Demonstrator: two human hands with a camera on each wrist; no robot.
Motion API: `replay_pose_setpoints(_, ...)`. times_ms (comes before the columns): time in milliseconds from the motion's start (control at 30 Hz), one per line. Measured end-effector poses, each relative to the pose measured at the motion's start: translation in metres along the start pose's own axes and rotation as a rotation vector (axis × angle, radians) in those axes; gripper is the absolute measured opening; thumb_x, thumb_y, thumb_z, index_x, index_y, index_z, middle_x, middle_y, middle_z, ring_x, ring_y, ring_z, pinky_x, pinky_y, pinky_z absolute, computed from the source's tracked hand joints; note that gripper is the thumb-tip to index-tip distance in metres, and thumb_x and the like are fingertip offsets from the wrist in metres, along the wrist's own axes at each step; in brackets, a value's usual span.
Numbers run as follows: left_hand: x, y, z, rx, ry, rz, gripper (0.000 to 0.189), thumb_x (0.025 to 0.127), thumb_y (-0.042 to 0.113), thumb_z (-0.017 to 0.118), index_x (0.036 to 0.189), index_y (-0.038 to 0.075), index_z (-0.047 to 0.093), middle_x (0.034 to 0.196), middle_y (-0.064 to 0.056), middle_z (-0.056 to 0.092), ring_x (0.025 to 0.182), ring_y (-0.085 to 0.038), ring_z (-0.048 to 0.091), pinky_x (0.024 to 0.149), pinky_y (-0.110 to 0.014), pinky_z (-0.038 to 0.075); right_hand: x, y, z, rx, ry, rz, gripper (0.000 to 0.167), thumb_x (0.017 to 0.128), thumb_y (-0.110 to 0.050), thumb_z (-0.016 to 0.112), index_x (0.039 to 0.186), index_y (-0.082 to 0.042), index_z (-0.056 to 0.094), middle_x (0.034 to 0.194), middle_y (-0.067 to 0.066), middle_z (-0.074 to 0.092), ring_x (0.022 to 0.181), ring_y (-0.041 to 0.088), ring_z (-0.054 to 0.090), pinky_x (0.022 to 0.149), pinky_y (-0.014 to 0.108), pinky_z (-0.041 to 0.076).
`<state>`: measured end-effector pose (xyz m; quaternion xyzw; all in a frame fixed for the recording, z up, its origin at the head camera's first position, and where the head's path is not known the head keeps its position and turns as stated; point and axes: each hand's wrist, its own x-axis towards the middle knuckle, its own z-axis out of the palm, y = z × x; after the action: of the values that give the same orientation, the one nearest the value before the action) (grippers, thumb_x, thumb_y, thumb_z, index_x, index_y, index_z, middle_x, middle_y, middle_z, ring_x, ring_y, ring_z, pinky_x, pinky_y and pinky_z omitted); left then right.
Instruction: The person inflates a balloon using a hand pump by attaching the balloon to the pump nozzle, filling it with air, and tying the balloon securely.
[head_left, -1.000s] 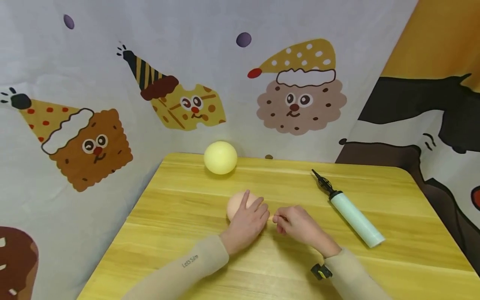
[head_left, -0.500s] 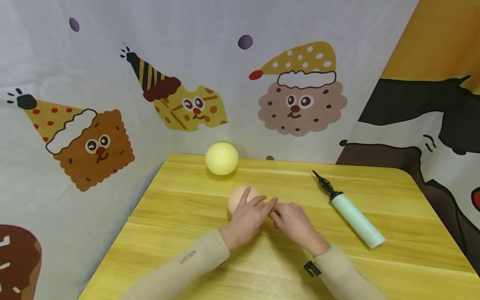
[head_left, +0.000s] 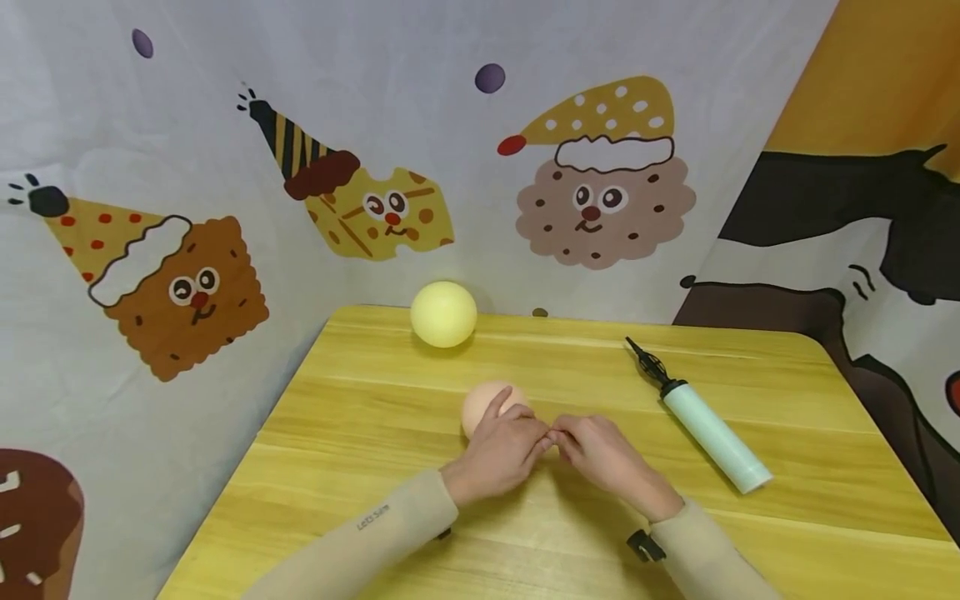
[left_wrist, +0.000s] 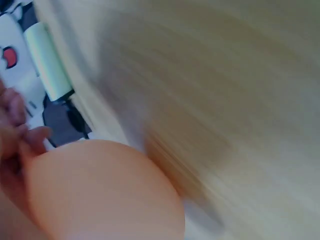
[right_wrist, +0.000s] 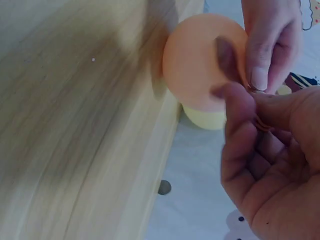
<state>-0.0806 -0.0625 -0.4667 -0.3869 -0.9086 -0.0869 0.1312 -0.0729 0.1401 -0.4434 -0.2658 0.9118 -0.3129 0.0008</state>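
Note:
A small inflated peach balloon (head_left: 483, 404) is held a little above the wooden table, its round body pointing away to the left. My left hand (head_left: 501, 450) pinches the balloon's neck between thumb and fingers, with one finger stretched along the balloon's side. Close against it, my right hand (head_left: 603, 454) pinches the end of the neck, its fingers curled. In the right wrist view the peach balloon (right_wrist: 200, 62) shows beyond both hands, and a bit of its neck (right_wrist: 262, 124) pokes out between the right fingers. Most of the neck is hidden by the fingers.
A yellow balloon (head_left: 443, 314) rests at the table's back edge. To the right lies a balloon hand pump (head_left: 712, 433) with a pale green barrel and black nozzle. A cloth printed with cartoon figures (head_left: 480, 208) hangs behind the wooden table (head_left: 360, 433).
My hands came together, and the left fingers, spread before, now pinch the balloon's neck. The right hand shifted slightly left, then back right. The yellow balloon and pump stayed put.

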Motion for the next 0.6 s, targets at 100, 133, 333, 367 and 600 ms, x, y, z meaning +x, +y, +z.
replay_pose_setpoints(100,0.0,-0.007,-0.001,0.103,0.077,0.07,0.028,0.111,0.036,0.049,0.1,0.025,0.073,0.093,0.015,0.075,0.102,-0.012,0.064,0.12,-0.055,0.029,-0.008,-0.001,-0.007,-0.015,0.059,-0.019,0.016,0.102,-0.008,0.066,0.087,-0.014,0.069,0.065,-0.016,0.05,0.056,-0.002,0.043,0.053,0.022,0.042)
replay_pose_setpoints(133,0.001,-0.011,-0.002,0.13,0.108,0.092,0.027,0.11,0.036,0.051,0.097,0.025,0.072,0.09,0.014,0.075,0.099,-0.012,0.065,0.118,-0.056,0.032,-0.011,-0.001,-0.009,-0.02,0.084,-0.026,0.015,0.101,-0.009,0.067,0.087,-0.015,0.069,0.065,-0.016,0.049,0.056,-0.002,0.042,0.052,0.021,0.041)
replay_pose_setpoints(333,0.002,-0.038,-0.007,0.222,0.278,0.183,0.036,0.11,0.047,0.046,0.09,0.025,0.066,0.079,0.013,0.072,0.091,-0.014,0.064,0.111,-0.055,0.041,-0.031,-0.004,-0.027,-0.029,0.234,-0.105,0.017,0.097,-0.007,0.072,0.088,-0.02,0.068,0.065,-0.021,0.044,0.052,-0.007,0.033,0.044,0.018,0.034)
replay_pose_setpoints(367,0.002,-0.044,-0.007,0.236,0.308,0.198,0.039,0.11,0.049,0.044,0.09,0.025,0.066,0.078,0.012,0.071,0.09,-0.014,0.064,0.109,-0.055,0.042,-0.034,-0.005,-0.03,-0.035,0.252,-0.127,0.017,0.096,-0.006,0.073,0.089,-0.021,0.068,0.065,-0.022,0.044,0.052,-0.007,0.033,0.043,0.017,0.033)
replay_pose_setpoints(600,0.0,-0.087,-0.012,0.182,0.441,0.214,0.053,0.11,0.055,0.031,0.092,0.02,0.068,0.078,0.01,0.072,0.088,-0.016,0.063,0.103,-0.055,0.046,-0.047,-0.008,-0.053,-0.091,0.309,-0.203,0.023,0.09,0.0,0.077,0.09,-0.021,0.068,0.066,-0.02,0.047,0.052,-0.01,0.031,0.043,0.012,0.03)
